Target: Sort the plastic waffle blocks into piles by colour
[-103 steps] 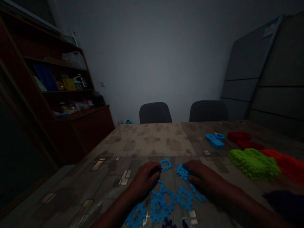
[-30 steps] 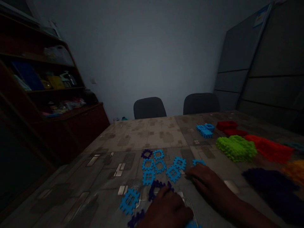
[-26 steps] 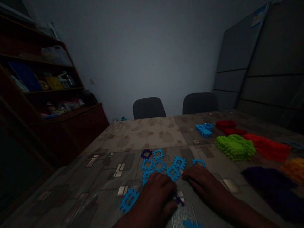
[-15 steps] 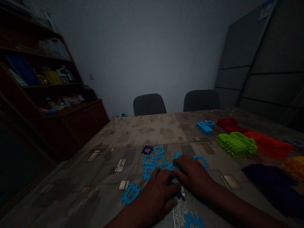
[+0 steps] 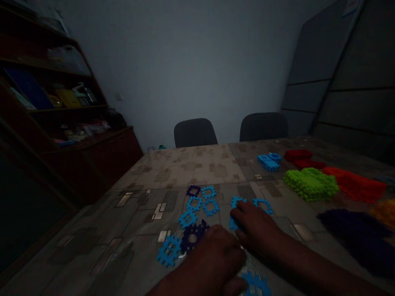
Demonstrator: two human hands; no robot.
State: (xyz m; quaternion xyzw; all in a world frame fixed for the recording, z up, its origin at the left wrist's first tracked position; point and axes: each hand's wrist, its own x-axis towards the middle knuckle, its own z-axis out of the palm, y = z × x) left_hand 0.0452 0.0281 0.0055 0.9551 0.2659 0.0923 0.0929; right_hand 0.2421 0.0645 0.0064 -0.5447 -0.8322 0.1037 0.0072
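Observation:
My left hand [image 5: 217, 257] is low over the near part of the table, its fingers curled; whatever may be inside them is hidden. Just left of it lies a dark purple toothed plastic piece [image 5: 189, 238] with a round hole, partly covered by the hand. Closed fingers of my right hand [image 5: 254, 224] press on a light blue interlocking piece [image 5: 233, 224]. Another blue piece [image 5: 237, 200] shows past its fingertips. Further left are blue window-like pieces [image 5: 169, 250], blue frames [image 5: 210, 206] and a small purple frame [image 5: 193, 190]. One blue piece [image 5: 255, 284] lies near the bottom edge.
On the right of the patterned table [image 5: 173, 170] are stacks of green pieces [image 5: 311, 183], orange-red pieces [image 5: 354, 183], red pieces [image 5: 299, 156], purple pieces [image 5: 354, 234] and blue pieces [image 5: 269, 161]. Two chairs [image 5: 195, 132] stand behind; a shelf unit [image 5: 92, 144] is at left.
My left hand has moved right and nearer, and the purple piece now shows to its left. A blue window-like piece has shifted slightly left. My right hand has moved slightly right and down.

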